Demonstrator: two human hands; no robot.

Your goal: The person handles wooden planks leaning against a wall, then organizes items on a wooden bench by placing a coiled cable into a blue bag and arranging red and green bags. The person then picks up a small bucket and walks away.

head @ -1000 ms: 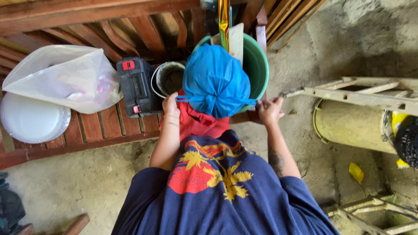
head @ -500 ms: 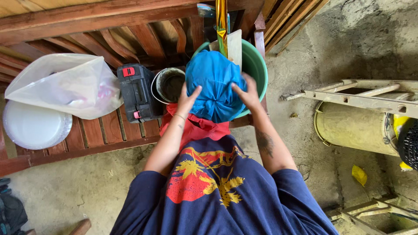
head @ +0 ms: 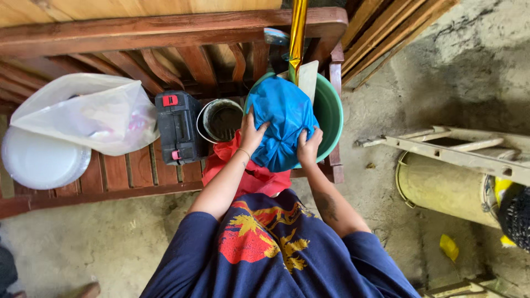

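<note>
Gripping seen: blue bag (head: pixel 281 124) is clamped by left hand (head: pixel 252 134) at 9 o'clock, right hand (head: pixel 308 148) at 5, fingers curled into plastic; bag sits partly seated in green basin (head: pixel 332 113), not released.

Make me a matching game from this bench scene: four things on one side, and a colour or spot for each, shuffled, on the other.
Things:
1. bag held by the left hand and right hand
2. basin
3. tool case
4. stack of plates

Descriptions:
A. white, at the left end of the bench
B. blue, gripped from both sides
C. black with red latches
D. green, under the bag

Pairs: 1-B, 2-D, 3-C, 4-A
</note>
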